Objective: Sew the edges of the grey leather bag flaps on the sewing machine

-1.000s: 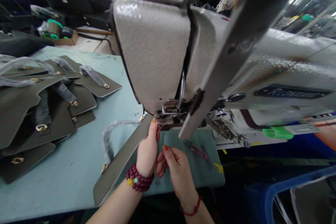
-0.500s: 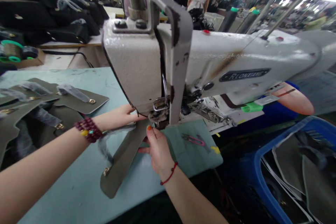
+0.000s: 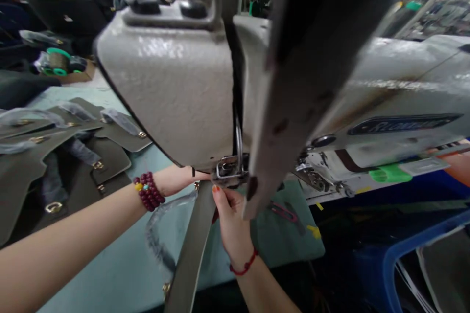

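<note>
A long grey panel (image 3: 194, 249) lies under the sewing machine's head (image 3: 165, 88), its far end at the presser foot (image 3: 233, 168). A plastic-wrapped strap handle (image 3: 156, 234) with gold metal fittings loops out from its left side. My right hand (image 3: 235, 225) pinches the panel's right edge near the foot, thumb on top and fingers partly underneath. My left hand (image 3: 179, 178) reaches in from the left behind the machine head. One of its fingers shows stretched out towards the foot; the others are hidden.
Several grey panels with wrapped handles (image 3: 84, 151) are piled on the table at left. Pink-handled thread snips (image 3: 284, 212) lie right of my right hand. A blue basket (image 3: 391, 259) with panels stands at lower right. The machine's grey metal bracket (image 3: 282, 122) looms close.
My view has come closer to the machine and lower. The panel now points more straight towards me, its near end past the lower frame edge. My right hand still pinches its edge.
</note>
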The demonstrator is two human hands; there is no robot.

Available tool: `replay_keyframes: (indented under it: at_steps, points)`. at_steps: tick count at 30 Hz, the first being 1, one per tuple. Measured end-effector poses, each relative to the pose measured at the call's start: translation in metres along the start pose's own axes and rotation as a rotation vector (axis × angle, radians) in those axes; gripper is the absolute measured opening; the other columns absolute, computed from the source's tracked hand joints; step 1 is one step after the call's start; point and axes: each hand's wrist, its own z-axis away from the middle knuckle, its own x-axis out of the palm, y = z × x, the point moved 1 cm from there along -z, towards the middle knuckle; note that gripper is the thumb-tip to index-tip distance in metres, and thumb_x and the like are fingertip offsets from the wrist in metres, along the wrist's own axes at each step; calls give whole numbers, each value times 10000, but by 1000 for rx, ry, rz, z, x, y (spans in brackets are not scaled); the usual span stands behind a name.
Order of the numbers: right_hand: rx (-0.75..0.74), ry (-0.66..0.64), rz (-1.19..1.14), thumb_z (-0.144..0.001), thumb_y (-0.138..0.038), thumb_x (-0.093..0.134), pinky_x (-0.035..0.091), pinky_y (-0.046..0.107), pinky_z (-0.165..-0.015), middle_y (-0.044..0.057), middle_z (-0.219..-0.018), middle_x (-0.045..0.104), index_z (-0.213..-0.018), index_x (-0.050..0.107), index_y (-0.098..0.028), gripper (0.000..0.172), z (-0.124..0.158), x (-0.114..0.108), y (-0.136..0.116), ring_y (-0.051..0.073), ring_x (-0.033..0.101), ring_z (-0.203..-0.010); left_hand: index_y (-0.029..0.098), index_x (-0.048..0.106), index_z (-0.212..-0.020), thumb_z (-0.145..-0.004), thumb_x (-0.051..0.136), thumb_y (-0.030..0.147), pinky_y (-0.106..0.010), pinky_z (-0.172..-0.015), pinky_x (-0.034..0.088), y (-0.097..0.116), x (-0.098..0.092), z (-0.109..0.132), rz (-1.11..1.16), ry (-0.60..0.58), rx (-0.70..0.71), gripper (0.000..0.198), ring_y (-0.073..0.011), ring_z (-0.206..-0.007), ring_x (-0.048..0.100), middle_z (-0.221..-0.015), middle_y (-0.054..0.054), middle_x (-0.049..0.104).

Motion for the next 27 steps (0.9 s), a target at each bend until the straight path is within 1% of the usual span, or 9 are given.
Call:
replay_keyframes:
  at_steps: [2, 4, 7, 11, 14, 16, 21, 24, 27]
  points:
    - [-13, -14, 58, -872, -502, 529, 322, 201, -470, -16, -528, 430, -549, 500, -151, 478, -1, -6, -5, 94, 417, -509, 182, 757, -861, -749, 633, 356, -407, -1047, 428, 1, 10, 2, 93, -47, -17, 241, -264, -1093, 633, -981, -26, 778]
    - [-8, -31, 105, -872, -527, 525, 337, 202, -483, -8, -546, 463, -581, 540, -147, 479, -2, -10, -7, 103, 445, -527, 159, 728, -1015, -815, 594, 340, -411, -1068, 410, 4, 20, 2, 279, -59, -17, 301, -251, -1117, 618, -1061, -29, 761]
    - [42, -65, 105, -862, -591, 535, 367, 202, -478, -4, -556, 493, -629, 567, -152, 499, -2, -14, -7, 112, 474, -526, 177, 692, -1119, -822, 650, 337, -375, -1007, 471, 4, 29, 2, 509, -61, -10, 340, -229, -1052, 652, -1073, -31, 755]
    - [161, -143, -95, -794, -648, 614, 397, 204, -422, -9, -577, 524, -698, 572, -164, 496, -2, -12, -3, 113, 479, -471, 195, 722, -1070, -800, 704, 389, -351, -895, 537, -6, 31, 3, 511, -112, -62, 333, -229, -983, 676, -1066, -55, 755]
    - [232, -137, -266, -746, -617, 681, 415, 207, -418, -11, -602, 545, -743, 599, -165, 459, -2, -7, 2, 114, 485, -468, 198, 733, -1052, -799, 707, 395, -343, -916, 528, -8, 30, 2, 515, -84, -38, 322, -219, -978, 675, -1054, -50, 758]
    - [216, -107, -302, -748, -585, 691, 406, 203, -425, -17, -597, 537, -742, 612, -162, 430, -2, -5, 4, 105, 468, -464, 195, 739, -1033, -790, 712, 398, -358, -926, 525, -7, 32, 2, 526, -76, -40, 318, -229, -987, 673, -1039, -53, 761]
    - [56, -118, -63, -817, -564, 629, 309, 191, -424, -34, -514, 451, -608, 558, -153, 466, -5, -15, -1, 88, 418, -456, 200, 743, -991, -764, 742, 368, -346, -871, 543, -4, 41, 7, 587, 18, -129, 283, -218, -909, 684, -998, -42, 769]
    - [34, -150, 27, -830, -534, 612, 290, 193, -433, -36, -499, 435, -585, 547, -153, 458, -8, -24, -9, 88, 417, -462, 195, 744, -976, -769, 741, 355, -304, -858, 532, 0, 48, 12, 637, 88, -129, 261, -206, -914, 681, -989, -37, 770]
    - [31, -179, 55, -832, -492, 604, 287, 193, -444, -32, -515, 437, -580, 539, -153, 428, -10, -29, -17, 87, 411, -476, 185, 733, -1012, -787, 721, 380, -314, -875, 525, 4, 53, 15, 659, 119, -110, 299, -223, -944, 680, -1006, -49, 766]
